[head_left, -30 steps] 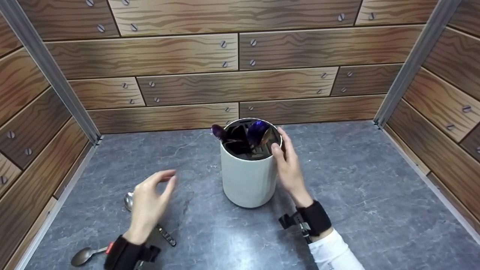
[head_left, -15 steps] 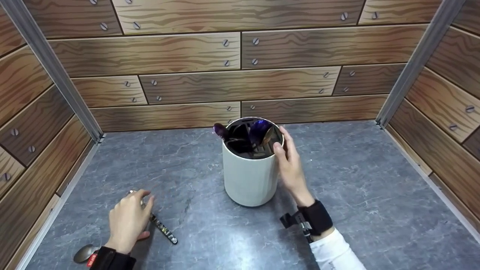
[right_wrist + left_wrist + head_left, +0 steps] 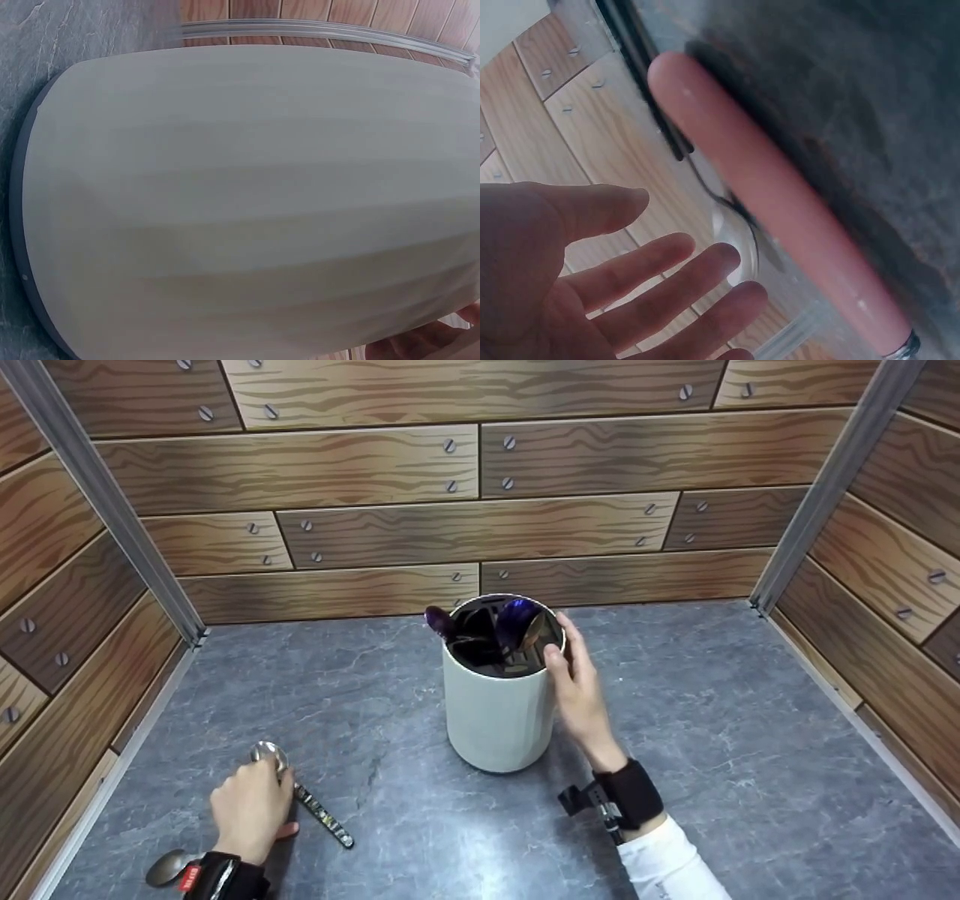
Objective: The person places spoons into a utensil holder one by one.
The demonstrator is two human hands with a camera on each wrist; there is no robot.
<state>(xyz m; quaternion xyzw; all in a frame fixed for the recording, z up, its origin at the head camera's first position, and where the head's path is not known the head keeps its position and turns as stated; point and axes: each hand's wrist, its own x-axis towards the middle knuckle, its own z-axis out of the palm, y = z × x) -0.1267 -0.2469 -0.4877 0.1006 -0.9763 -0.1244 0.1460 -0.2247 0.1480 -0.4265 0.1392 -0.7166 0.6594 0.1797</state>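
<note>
My left hand (image 3: 251,810) is over a spoon with a pink handle (image 3: 780,202); its bowl (image 3: 166,868) and red tag show beside my wrist. In the left wrist view its fingers (image 3: 652,292) are spread and relaxed, overlapping a second spoon (image 3: 739,240). That spoon's dark patterned handle (image 3: 324,816) extends to the right, and its silver bowl (image 3: 268,751) lies just past my knuckles. My right hand (image 3: 581,694) rests against the side of a pale utensil holder (image 3: 499,720), its thumb at the rim and fingers (image 3: 420,341) laid along the outside.
The holder's dark divided insert contains a purple spoon (image 3: 437,619), a blue-violet one (image 3: 515,619) and a brownish one (image 3: 535,628). Wood-patterned walls (image 3: 360,532) enclose the grey marbled table (image 3: 675,720) at the back and sides.
My left hand has come down and to the left, from above the patterned spoon to beside it, over the pink handle. My right hand stays at the holder.
</note>
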